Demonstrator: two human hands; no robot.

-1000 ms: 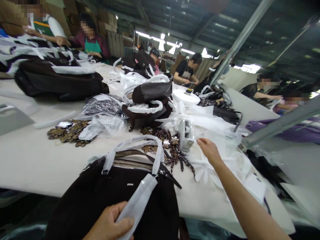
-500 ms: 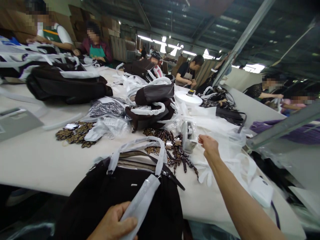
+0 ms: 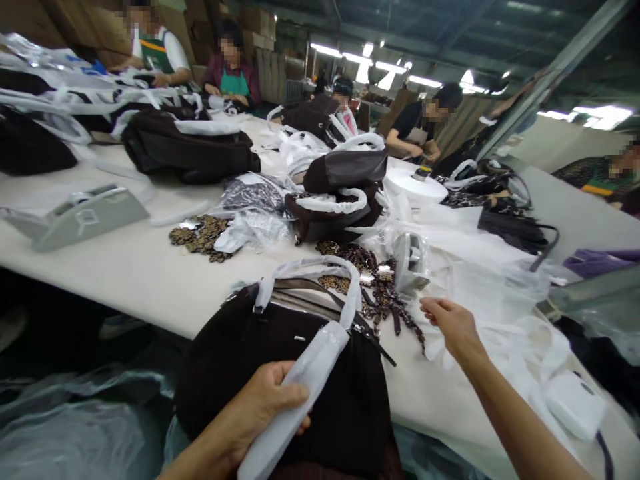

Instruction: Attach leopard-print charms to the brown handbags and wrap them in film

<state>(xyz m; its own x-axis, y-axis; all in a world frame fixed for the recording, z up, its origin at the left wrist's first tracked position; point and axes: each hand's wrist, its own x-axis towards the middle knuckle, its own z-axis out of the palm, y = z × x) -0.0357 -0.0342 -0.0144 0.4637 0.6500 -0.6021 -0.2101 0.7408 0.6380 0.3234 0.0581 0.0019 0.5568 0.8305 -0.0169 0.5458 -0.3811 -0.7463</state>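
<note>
Viewing pale table spreading from nine to four o'clock, I see dark bag at six, by near edge. White-wrapped strap slants across bag's front; my left hand, seven o'clock, grips it. Grey tape dispenser at three. My right hand, four o'clock, near dispenser: fingertips pinched together, contents unclear.

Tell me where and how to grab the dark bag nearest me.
Probably best by the crown of its upright white-wrapped handle, coming from above: it arches over the dark bag, while the left hand grips a separate wrapped strap.
</note>
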